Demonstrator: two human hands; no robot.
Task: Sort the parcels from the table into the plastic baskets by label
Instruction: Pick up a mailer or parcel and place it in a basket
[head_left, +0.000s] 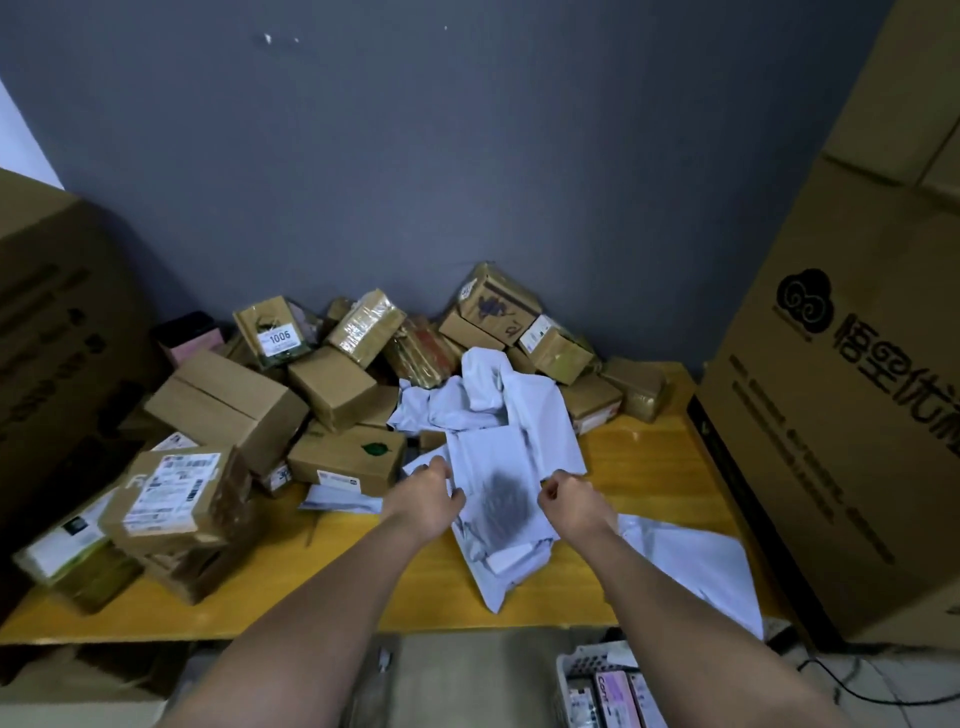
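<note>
A white plastic mailer bag with a dark smudge showing through lies on the yellow table. My left hand grips its left edge and my right hand pinches its right edge, fingers curled. Behind it lies a second crumpled white mailer. Several taped cardboard parcels are heaped against the wall, one marked 1006. A labelled brown box sits at the left. The corner of a white plastic basket holding a few parcels shows on the floor at lower right.
A tall printed cardboard carton stands at the table's right end, another large carton at the left. A flat white mailer lies on the table's right front corner. A black cable runs along the floor.
</note>
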